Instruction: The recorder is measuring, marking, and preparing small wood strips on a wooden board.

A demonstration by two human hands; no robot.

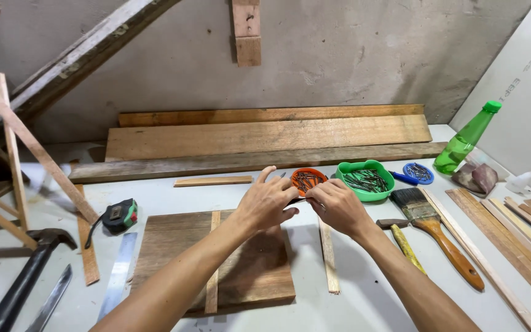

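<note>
My left hand and my right hand meet above the white table, fingertips together around a small dark thin thing, likely nails, too small to tell. They hover just in front of an orange dish full of nails. Below my left forearm lies a square wooden board with a thin strip laid across it. A second thin strip lies under my right wrist.
A green bowl of nails and a blue lid sit right of the dish. A paintbrush, hammer, green bottle, tape measure, steel ruler, long planks and slats surround them.
</note>
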